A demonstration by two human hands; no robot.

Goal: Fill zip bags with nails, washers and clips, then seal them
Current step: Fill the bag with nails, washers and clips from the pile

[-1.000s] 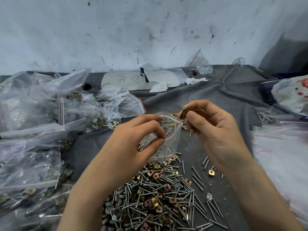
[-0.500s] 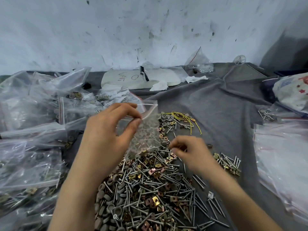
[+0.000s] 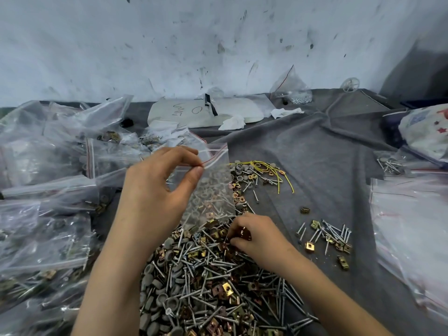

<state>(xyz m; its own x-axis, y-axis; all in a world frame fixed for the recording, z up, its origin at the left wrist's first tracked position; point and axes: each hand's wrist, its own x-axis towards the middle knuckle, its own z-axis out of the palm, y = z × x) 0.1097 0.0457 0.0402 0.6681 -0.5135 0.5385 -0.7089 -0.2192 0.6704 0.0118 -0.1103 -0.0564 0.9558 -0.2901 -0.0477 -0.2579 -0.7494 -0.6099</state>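
Observation:
My left hand (image 3: pixel 160 187) pinches the red-striped top edge of a small clear zip bag (image 3: pixel 213 190), which hangs upright with some nails and clips in its bottom. Below it lies a big heap of nails, grey washers and brass clips (image 3: pixel 206 282) on the grey cloth. My right hand (image 3: pixel 254 236) is down on the heap's upper edge, just right of the bag's bottom, its fingers curled round a brass clip (image 3: pixel 243 232).
Filled zip bags (image 3: pixel 48 202) are piled along the left. A smaller scatter of nails and clips (image 3: pixel 327 236) and a yellow wire (image 3: pixel 269 168) lie to the right. Empty bags (image 3: pixel 412 214) sit at the right edge; a white pad (image 3: pixel 206 112) is by the wall.
My right hand has dropped from the bag's mouth to the heap and taken hold of a clip. My left hand has lifted the bag and shifted it left.

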